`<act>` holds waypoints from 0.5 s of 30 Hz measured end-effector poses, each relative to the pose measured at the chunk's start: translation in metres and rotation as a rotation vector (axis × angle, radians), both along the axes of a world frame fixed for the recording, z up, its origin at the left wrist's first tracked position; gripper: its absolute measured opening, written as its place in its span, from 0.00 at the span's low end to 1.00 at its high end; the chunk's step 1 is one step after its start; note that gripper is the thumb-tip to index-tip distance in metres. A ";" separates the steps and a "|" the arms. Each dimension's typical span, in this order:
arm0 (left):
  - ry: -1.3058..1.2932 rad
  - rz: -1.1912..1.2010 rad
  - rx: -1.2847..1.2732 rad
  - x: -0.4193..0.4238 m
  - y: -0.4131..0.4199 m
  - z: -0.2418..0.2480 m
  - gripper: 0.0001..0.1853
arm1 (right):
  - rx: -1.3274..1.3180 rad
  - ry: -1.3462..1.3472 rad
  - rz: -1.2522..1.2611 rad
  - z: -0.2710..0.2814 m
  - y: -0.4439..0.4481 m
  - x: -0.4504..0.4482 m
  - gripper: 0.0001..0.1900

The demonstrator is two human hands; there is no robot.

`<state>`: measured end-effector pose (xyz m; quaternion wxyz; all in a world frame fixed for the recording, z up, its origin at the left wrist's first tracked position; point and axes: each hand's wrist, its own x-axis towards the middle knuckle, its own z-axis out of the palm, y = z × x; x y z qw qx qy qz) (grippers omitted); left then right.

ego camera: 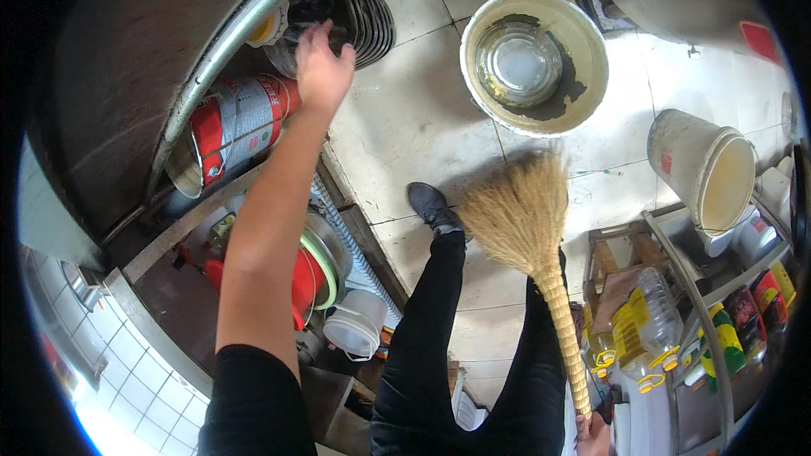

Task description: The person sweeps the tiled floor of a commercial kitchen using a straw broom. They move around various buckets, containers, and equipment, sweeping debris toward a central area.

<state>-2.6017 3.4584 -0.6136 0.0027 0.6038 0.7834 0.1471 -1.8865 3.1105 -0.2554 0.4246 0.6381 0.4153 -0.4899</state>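
Observation:
My right hand (593, 436), at the bottom edge, grips the wrapped handle of a straw broom (529, 218). The broom's bristles fan out over the tiles beside my dark shoe (433, 202). My left hand (324, 69) is stretched far forward, thumb apart from the fingers. It lies over the near side of a stack of dark, ribbed round vessels (369, 25); whether the fingertips touch them I cannot tell. Just below that hand a red and grey bucket (244, 123) with a wire handle lies on its side.
A large pale bucket (472, 69) holding a clear round container (521, 66) stands ahead. To the right are a tilted white bucket (671, 152) and a rack (703, 323) with plastic bottles (656, 310). A metal rail (218, 57) curves at left, above a shelf with a small white pail (358, 323).

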 end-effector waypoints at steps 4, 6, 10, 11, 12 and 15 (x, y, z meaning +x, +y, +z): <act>0.461 0.252 0.059 -0.055 0.028 -0.004 0.46 | -0.308 -0.005 -0.297 -0.024 0.060 -0.069 0.30; 0.359 0.447 0.259 -0.107 0.027 -0.014 0.48 | -0.263 0.045 -0.391 -0.050 0.075 -0.092 0.25; -0.690 0.603 0.305 -0.129 0.056 -0.007 0.40 | -0.134 0.096 -0.553 -0.096 0.057 -0.115 0.24; -0.941 0.643 0.308 -0.137 0.064 -0.003 0.35 | -0.086 0.120 -0.541 -0.114 0.042 -0.112 0.24; -0.980 0.700 0.300 -0.164 0.064 0.005 0.30 | -0.044 0.155 -0.520 -0.125 0.031 -0.111 0.24; -1.026 0.723 0.307 -0.177 0.056 0.009 0.24 | -0.086 0.149 -0.730 -0.144 0.054 -0.142 0.24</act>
